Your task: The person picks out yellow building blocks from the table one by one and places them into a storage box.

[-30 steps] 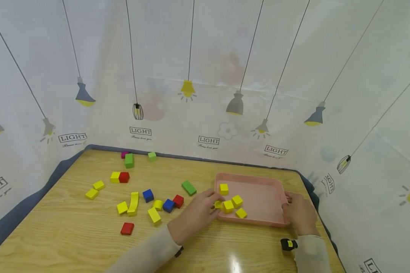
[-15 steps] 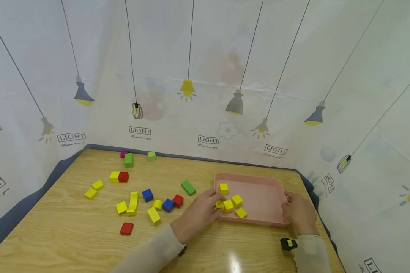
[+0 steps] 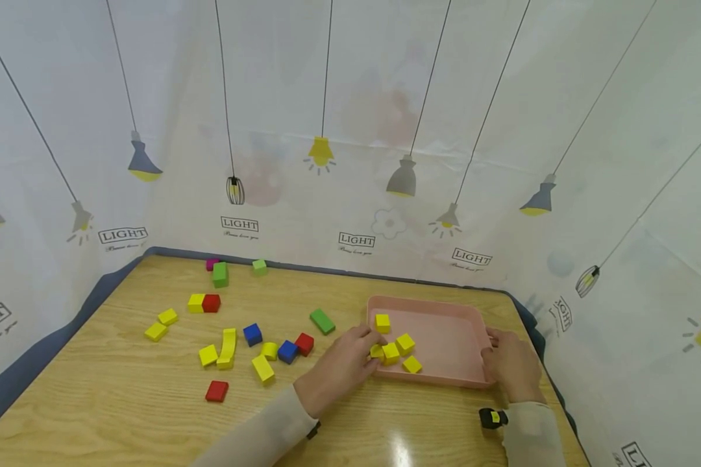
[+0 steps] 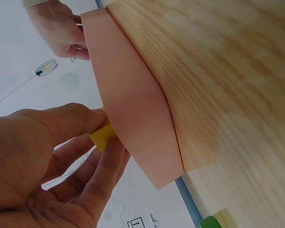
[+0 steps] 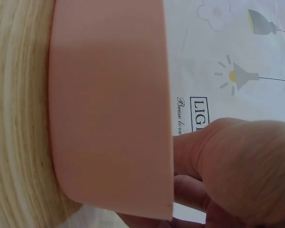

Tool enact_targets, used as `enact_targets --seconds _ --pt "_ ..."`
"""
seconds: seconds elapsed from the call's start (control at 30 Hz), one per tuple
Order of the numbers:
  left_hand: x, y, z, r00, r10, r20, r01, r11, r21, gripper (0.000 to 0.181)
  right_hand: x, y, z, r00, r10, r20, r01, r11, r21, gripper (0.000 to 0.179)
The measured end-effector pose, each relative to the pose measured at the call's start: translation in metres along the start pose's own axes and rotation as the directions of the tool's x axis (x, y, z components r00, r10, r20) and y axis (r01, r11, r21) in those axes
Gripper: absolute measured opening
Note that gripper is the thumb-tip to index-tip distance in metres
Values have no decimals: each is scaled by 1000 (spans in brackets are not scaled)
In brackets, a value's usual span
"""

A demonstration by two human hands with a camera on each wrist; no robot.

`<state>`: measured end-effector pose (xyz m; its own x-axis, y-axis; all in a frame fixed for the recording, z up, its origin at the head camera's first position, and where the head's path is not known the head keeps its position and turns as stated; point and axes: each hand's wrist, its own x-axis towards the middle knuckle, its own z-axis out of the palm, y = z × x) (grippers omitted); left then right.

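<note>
My left hand (image 3: 340,364) reaches over the left wall of a pink tray (image 3: 452,324) and pinches a yellow block (image 4: 102,136) between thumb and fingertips. The left wrist view has this block right at the tray's rim, partly hidden behind it. Several yellow blocks (image 3: 405,344) lie in the tray's left half, one of them close beside the pinched one. On the opposite side, my right hand (image 3: 515,364) grips the tray's right wall. The right wrist view shows its thumb going over the rim, with the fingertips hidden by the wall.
Left of the tray, loose blocks are scattered over the wooden table (image 3: 122,402): a green block (image 3: 322,322), a red cube (image 3: 305,344), blue cubes (image 3: 253,335) and several yellow ones (image 3: 263,370). A light fabric backdrop with printed lamps surrounds the table.
My left hand has shifted slightly right, bringing the pinched yellow block a little farther inside the tray's left wall. My right hand and the tray stay where they were.
</note>
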<state>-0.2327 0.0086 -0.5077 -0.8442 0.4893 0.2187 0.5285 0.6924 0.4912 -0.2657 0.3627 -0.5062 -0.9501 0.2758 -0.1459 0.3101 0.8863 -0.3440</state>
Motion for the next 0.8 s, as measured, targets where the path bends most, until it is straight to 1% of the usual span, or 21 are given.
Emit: enact_targets --seconds 0.2,0.33,0.5,0.63,0.8 --pt "0 -1 1 1000 10 -8 -10 1000 -12 43 0 1 1 1000 2 11 -2 1000 -2 64" --pt "0 -2 1 1000 19 -7 -19 1000 5 40 0 2 1 1000 -7 8 7 1000 4 64" --pt "-2 -3 0 1000 0 9 0 1000 2 39 -1 2 2 1000 -24 -1 24 1000 17 63" --pt "-7 -5 -5 1000 -25 7 25 999 37 41 -1 1 1 1000 -21 -6 21 1000 19 63" --pt "-19 -11 -17 998 -53 -29 55 994 96 44 -1 2 1 1000 -16 -3 16 1000 7 63"
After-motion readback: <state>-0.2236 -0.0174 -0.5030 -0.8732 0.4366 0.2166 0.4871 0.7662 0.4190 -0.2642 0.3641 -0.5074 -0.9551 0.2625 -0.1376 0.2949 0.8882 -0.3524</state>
